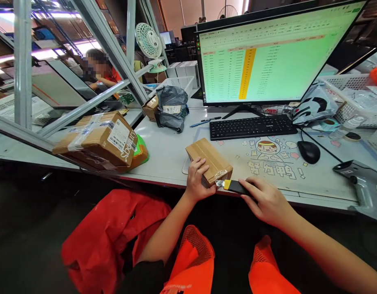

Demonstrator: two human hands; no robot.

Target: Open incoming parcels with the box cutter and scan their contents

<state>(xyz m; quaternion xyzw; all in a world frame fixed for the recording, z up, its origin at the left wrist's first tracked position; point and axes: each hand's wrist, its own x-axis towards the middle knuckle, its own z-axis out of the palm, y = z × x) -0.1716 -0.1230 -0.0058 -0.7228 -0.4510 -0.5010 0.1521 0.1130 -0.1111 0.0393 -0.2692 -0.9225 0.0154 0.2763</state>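
A small taped cardboard box (210,158) lies near the front edge of the desk. My left hand (198,179) grips its near left side, fingers over the top and thumb at the near end. In my right hand (264,200) is a utility knife (237,187) with a black handle and a yellow collar. Its blade points left and meets the taped near end of the box. Whether the blade has gone into the tape I cannot tell.
A larger cardboard box (99,141) and a grey plastic parcel (172,107) stand at the left. Behind are a keyboard (252,127) and monitor (280,57). A mouse (308,152) and barcode scanner (362,183) lie right. A metal frame (84,108) crosses the left; a person sits beyond.
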